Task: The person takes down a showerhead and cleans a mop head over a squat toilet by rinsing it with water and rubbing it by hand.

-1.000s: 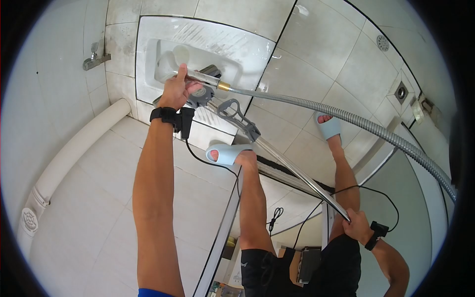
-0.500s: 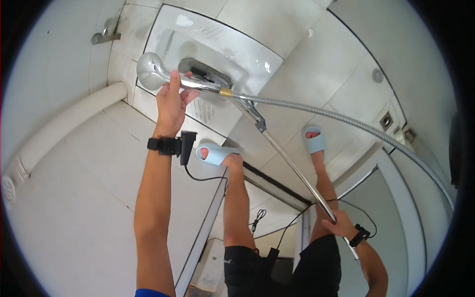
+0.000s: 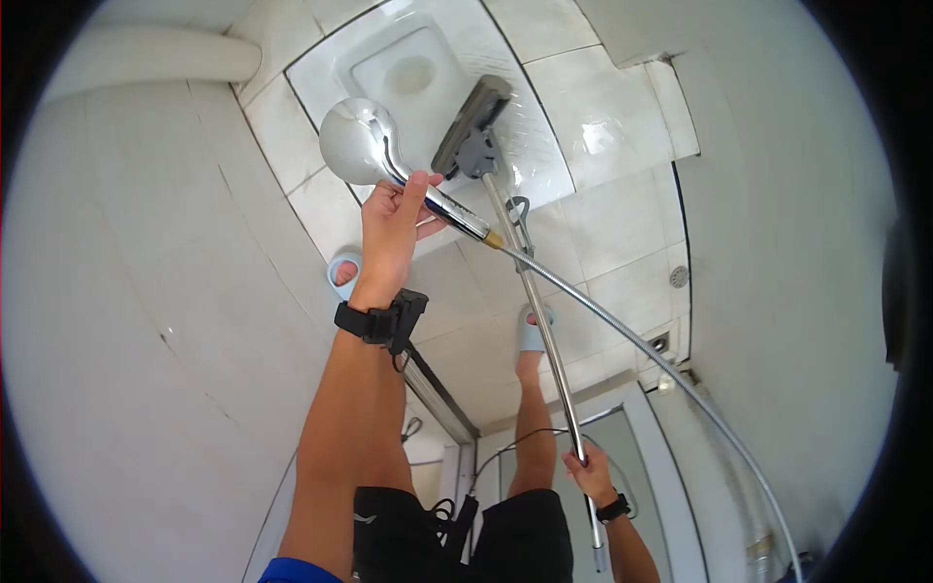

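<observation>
My left hand [image 3: 391,225] is closed around the handle of a chrome shower head [image 3: 358,143], whose round head hangs over the left side of a white squat toilet [image 3: 321,73]. From the handle's brass end a metal hose [image 3: 622,332] runs down to the right. Lower right, my right hand [image 3: 590,473] grips the metal pole of a squeeze mop [image 3: 551,340]. The dark grey mop head [image 3: 486,102] lies tilted across the right part of the toilet basin, just right of the shower head. The hose crosses in front of the mop pole.
Blue slippers [image 3: 532,330] are on my feet on the tiled floor. A floor drain [image 3: 678,278] lies to the right. A white pipe [image 3: 155,63] runs along the upper left wall. A glass door [image 3: 622,428] in a white frame stands lower right.
My view has turned, with the toilet now higher up. The mop head has swung out from behind the shower head to its right. Both hands keep their holds.
</observation>
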`<state>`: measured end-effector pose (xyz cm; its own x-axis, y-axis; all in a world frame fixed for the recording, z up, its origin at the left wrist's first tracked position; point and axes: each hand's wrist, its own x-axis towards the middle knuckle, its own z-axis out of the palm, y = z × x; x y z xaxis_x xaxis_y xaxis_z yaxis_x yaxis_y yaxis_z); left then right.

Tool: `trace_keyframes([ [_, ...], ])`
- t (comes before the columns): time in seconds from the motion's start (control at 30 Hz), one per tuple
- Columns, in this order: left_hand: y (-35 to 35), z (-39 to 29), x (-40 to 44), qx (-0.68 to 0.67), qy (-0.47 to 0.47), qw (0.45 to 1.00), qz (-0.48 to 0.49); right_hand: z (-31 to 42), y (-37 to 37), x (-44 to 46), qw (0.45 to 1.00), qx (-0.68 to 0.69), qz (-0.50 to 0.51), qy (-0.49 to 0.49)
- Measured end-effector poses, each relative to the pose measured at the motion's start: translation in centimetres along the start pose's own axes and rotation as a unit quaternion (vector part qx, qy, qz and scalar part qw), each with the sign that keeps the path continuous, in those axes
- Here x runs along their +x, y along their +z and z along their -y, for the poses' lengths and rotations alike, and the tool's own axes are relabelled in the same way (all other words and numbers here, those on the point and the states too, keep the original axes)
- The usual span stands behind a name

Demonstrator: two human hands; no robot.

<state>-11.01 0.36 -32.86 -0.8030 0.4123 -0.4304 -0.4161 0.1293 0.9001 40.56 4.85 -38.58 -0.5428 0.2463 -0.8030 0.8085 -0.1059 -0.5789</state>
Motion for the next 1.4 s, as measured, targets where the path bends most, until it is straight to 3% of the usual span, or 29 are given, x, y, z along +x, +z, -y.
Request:
trace_keyframes([
  [0.07,-1.0,0.6,-0.6,-0.025,-0.013,0.999,-0.024,1.3,-0.9,0.4,0.984,0.158,0.054,0.057],
  [0.23,-2.9,2.4,-1.7,-0.081,-0.078,0.991,-0.070,6.2,-4.2,2.4,0.956,0.180,0.155,0.172],
  [0.3,-3.1,2.9,-3.1,-0.141,-0.078,0.984,-0.076,7.9,-5.2,3.9,0.854,0.369,0.187,0.316],
  [0.37,-3.4,3.4,-4.9,-0.157,-0.088,0.980,-0.085,9.2,-4.8,4.2,0.839,0.366,0.210,0.345],
  [0.43,-3.2,3.5,-4.5,-0.141,-0.119,0.978,-0.097,11.0,-4.5,4.8,0.919,0.191,0.183,0.293],
  [0.47,-3.5,3.7,-4.8,-0.151,-0.123,0.976,-0.096,10.9,-3.3,4.0,0.952,0.107,0.072,0.279],
  [0.5,-3.6,3.9,-4.8,-0.162,-0.126,0.973,-0.102,11.0,-2.8,3.4,0.952,0.095,0.070,0.284],
  [0.6,-3.8,4.1,-4.0,-0.159,-0.120,0.976,-0.088,10.1,-2.9,2.0,0.985,-0.012,0.010,0.173],
  [0.63,-3.5,3.9,-3.2,-0.147,-0.126,0.976,-0.100,10.0,-3.8,1.8,0.984,-0.018,0.013,0.179],
  [0.7,-3.1,3.9,-2.8,-0.142,-0.128,0.976,-0.109,9.7,-4.5,1.2,0.990,-0.122,0.013,0.065],
  [0.87,-1.4,4.7,-2.0,-0.271,-0.122,0.927,-0.227,13.9,-6.1,0.3,0.984,-0.174,-0.012,0.043],
  [1.0,-2.3,6.5,-2.8,-0.288,-0.149,0.925,-0.199,16.3,-6.6,0.1,0.973,-0.222,-0.051,0.032],
  [1.07,-2.7,7.2,-3.4,-0.365,-0.187,0.900,-0.148,15.8,-6.8,0.5,0.969,-0.237,-0.065,0.013],
  [1.17,-2.2,7.6,-2.8,-0.450,-0.181,0.861,-0.155,14.9,-9.0,1.9,0.955,-0.287,-0.079,-0.015],
  [1.4,-2.7,5.1,-0.9,-0.378,-0.182,0.893,-0.165,13.3,-9.8,3.8,0.953,-0.283,-0.103,-0.019],
])
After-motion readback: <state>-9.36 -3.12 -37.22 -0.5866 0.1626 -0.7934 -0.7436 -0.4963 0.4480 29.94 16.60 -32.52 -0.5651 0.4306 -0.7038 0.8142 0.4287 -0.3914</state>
